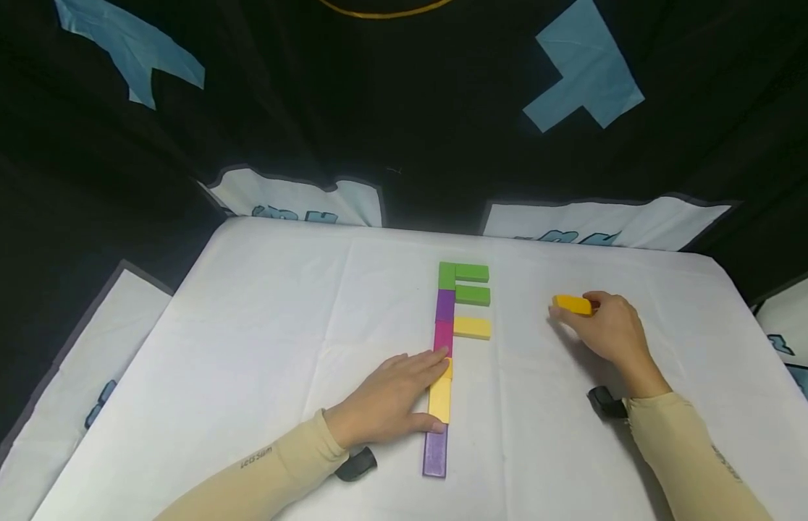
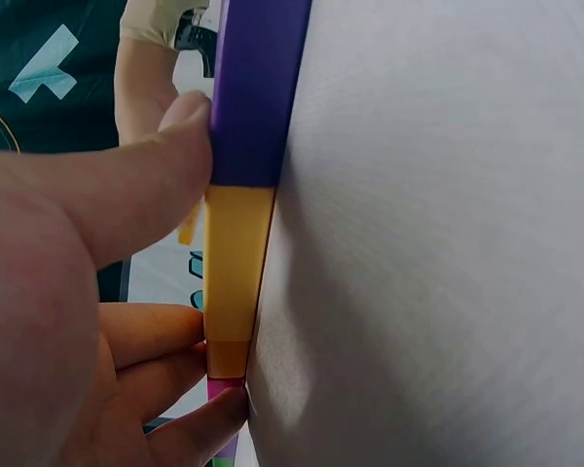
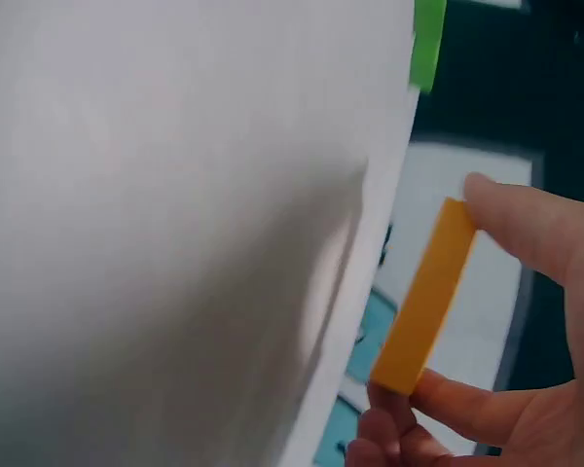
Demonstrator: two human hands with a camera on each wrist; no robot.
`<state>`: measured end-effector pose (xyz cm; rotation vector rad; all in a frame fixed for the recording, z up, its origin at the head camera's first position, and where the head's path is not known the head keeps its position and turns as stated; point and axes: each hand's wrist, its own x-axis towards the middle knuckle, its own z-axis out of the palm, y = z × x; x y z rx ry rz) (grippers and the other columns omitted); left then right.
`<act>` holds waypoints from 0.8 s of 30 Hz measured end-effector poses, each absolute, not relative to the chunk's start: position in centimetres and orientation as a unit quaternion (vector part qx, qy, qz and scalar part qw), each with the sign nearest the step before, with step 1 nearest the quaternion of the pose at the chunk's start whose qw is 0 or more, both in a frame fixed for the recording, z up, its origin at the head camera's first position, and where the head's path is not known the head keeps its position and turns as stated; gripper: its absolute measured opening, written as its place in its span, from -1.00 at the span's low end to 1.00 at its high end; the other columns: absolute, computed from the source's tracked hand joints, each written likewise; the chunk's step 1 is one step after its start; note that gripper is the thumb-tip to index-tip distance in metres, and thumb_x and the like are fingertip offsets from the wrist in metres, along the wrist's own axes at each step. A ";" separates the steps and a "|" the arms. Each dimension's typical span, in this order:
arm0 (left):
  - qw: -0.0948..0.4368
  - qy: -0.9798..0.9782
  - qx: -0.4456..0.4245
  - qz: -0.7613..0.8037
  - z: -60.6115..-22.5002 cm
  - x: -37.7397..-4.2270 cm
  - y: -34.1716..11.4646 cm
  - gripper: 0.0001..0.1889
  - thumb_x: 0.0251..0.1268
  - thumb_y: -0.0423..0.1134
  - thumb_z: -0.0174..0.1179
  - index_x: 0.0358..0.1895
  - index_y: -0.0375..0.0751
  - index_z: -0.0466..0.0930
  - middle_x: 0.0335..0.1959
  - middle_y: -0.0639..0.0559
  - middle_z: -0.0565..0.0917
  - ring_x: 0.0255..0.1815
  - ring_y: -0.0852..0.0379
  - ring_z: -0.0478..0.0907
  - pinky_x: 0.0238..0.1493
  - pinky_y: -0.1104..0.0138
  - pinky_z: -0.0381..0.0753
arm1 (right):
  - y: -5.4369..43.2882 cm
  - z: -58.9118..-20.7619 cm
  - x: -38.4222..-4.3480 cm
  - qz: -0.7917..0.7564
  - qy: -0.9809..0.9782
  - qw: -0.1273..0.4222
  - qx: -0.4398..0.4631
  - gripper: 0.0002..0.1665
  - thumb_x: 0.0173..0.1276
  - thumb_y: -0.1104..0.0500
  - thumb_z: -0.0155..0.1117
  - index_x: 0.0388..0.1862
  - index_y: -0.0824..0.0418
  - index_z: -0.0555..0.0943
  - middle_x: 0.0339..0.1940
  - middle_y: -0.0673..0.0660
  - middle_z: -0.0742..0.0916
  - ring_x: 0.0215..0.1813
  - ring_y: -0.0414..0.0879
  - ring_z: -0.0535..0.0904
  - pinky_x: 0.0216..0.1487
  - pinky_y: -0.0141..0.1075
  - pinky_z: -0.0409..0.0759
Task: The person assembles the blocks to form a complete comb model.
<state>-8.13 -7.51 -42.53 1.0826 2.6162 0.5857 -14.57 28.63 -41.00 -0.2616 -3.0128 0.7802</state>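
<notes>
My right hand (image 1: 609, 329) pinches an orange-yellow block (image 3: 425, 297) by its ends, thumb at one end and fingertips at the other, above the table. My left hand (image 1: 394, 394) rests on a column of coloured blocks, its fingers nearly straight. Its fingertips lie over the magenta block (image 1: 443, 334) and an orange block (image 1: 450, 367), partly hidden. Between the fingers and thumb lies a yellow block (image 2: 238, 258). The thumb touches near the top of a purple block (image 1: 434, 456), the column's nearest piece.
Farther up the column are another purple block (image 1: 445, 305) and a green one (image 1: 447, 276). Two green blocks (image 1: 472, 295) and a pale yellow block (image 1: 472, 328) branch rightward. The white-covered table (image 1: 261, 311) meets a dark curtain (image 1: 378, 108) at its back.
</notes>
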 end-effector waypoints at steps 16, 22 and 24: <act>0.122 0.898 0.372 0.201 -42.4 -8.1 -7.5 -0.05 0.23 0.22 0.32 0.56 -0.21 0.18 0.63 0.05 0.09 0.60 0.08 0.08 0.55 0.01 0.09 | 24.9 -39.3 -10.9 0.254 -0.963 0.083 -0.025 -0.10 0.25 -0.32 0.38 0.12 0.50 0.61 0.01 0.45 0.68 -0.04 0.27 0.58 -0.08 0.13 0.56; 0.123 0.898 0.371 0.201 -42.5 -8.1 -7.5 -0.04 0.23 0.23 0.32 0.56 -0.22 0.18 0.63 0.05 0.08 0.60 0.07 0.08 0.55 0.02 0.09 | 23.6 -39.1 -10.2 0.246 -0.967 0.072 -0.008 -0.10 0.23 -0.32 0.40 0.09 0.49 0.63 -0.03 0.43 0.70 -0.11 0.21 0.58 -0.16 0.06 0.57; 0.125 0.898 0.371 0.201 -42.5 -8.1 -7.5 -0.04 0.23 0.23 0.31 0.56 -0.22 0.17 0.63 0.06 0.07 0.60 0.08 0.08 0.56 0.02 0.09 | 23.2 -39.1 -10.1 0.243 -0.968 0.063 -0.006 -0.11 0.22 -0.32 0.42 0.09 0.48 0.63 -0.08 0.40 0.70 -0.14 0.17 0.57 -0.19 0.01 0.56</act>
